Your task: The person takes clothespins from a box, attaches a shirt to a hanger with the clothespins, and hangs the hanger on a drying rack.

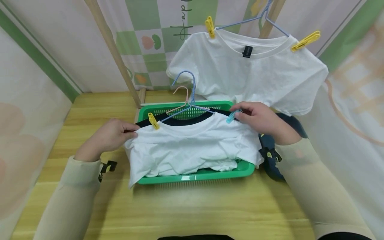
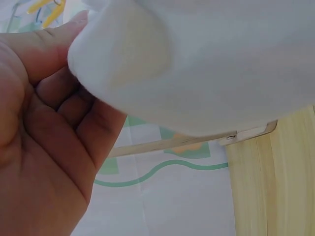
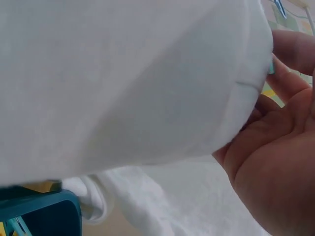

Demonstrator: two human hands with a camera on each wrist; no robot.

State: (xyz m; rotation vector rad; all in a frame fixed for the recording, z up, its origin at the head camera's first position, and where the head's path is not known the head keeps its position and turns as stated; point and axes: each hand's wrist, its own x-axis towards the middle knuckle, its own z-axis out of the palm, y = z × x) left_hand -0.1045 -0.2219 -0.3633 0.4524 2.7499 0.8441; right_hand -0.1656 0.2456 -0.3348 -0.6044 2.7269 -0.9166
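Right hand (image 1: 258,119) pinches teal clip (image 1: 231,117) at shoulder of shirt (image 1: 183,146); left hand (image 1: 108,136) pinches opposite sleeve (image 1: 138,151). Shirt, on hanger (image 1: 193,87), drapes over basket (image 1: 168,180), past near-left corner. Second clipping apparently in hand; next probably calls for clamping shirt to hanger.

A checked green curtain (image 1: 142,16) hangs behind a wooden table (image 1: 192,213), with peach-patterned cloth (image 1: 364,76) at right.

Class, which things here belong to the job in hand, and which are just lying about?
Likely the job's: front white shirt, blue hanger, yellow clip on that shirt, turquoise clip, green basket.
Likely just about: pink hanger, black garment, hanging white shirt, patterned curtain.
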